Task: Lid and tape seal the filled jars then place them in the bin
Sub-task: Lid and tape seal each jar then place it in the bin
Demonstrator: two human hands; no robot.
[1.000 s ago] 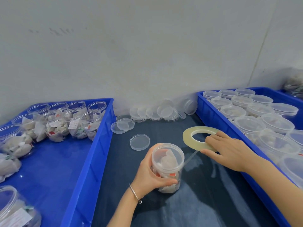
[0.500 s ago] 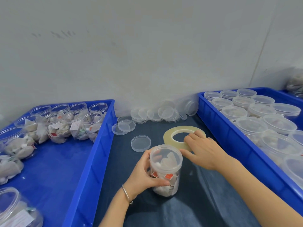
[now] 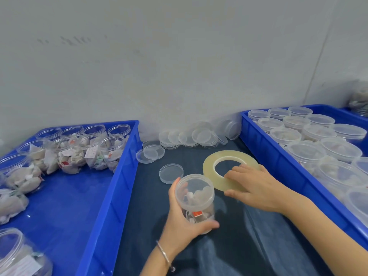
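A clear plastic jar (image 3: 196, 198) with a lid on and white sachets inside stands on the dark table. My left hand (image 3: 182, 222) grips it from the left, thumb across its lower front. Right beside it lies a flat, wide ring of yellowish tape (image 3: 229, 168). My right hand (image 3: 252, 186) holds the ring's near edge, fingers on top and thumb at its rim. The blue bin (image 3: 278, 156) on the right holds several lidded jars (image 3: 302, 152).
A blue bin (image 3: 111, 186) on the left holds several open filled jars (image 3: 93, 150). Loose clear lids (image 3: 171, 173) lie on the table, with a pile of lids (image 3: 201, 136) against the wall. Dark table surface (image 3: 239, 246) lies in front of me.
My right hand brought the tape ring leftward and down, from raised and tilted by the right bin to flat on the table beside the jar. My left hand kept holding the jar.
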